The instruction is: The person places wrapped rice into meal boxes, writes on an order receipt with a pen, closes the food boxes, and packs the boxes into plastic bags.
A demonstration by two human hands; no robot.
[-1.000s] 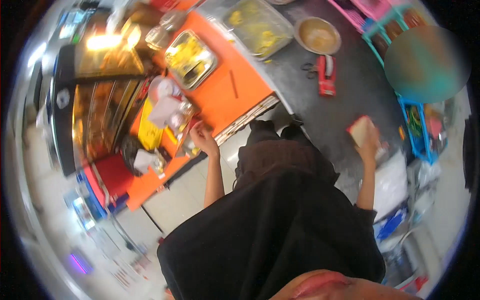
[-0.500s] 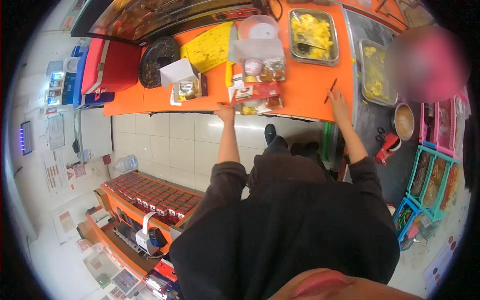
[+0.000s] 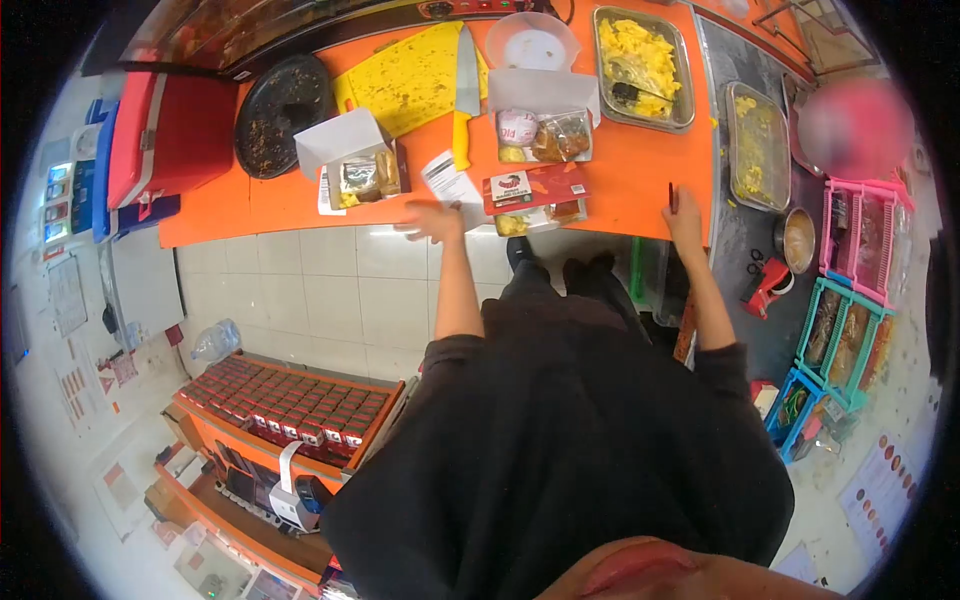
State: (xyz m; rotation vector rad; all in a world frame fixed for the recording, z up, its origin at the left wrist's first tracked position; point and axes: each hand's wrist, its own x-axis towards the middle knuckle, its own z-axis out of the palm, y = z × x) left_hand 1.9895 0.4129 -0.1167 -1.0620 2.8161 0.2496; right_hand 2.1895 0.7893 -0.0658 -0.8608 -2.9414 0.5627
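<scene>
Orange counter (image 3: 630, 205): meal boxes (image 3: 535, 188) and a printed paper (image 3: 446, 183) are placed near its front edge.
Left hand (image 3: 434, 221): the fingers are spread near the paper; whether it is touched cannot be told.
Right hand (image 3: 686, 222): a thin dark stick (image 3: 672, 196) is pinched by the fingers, at the counter's right front part.

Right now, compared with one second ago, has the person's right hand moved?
Yes: the right hand has moved leftward, from over the dark worktop to the orange counter.
</scene>
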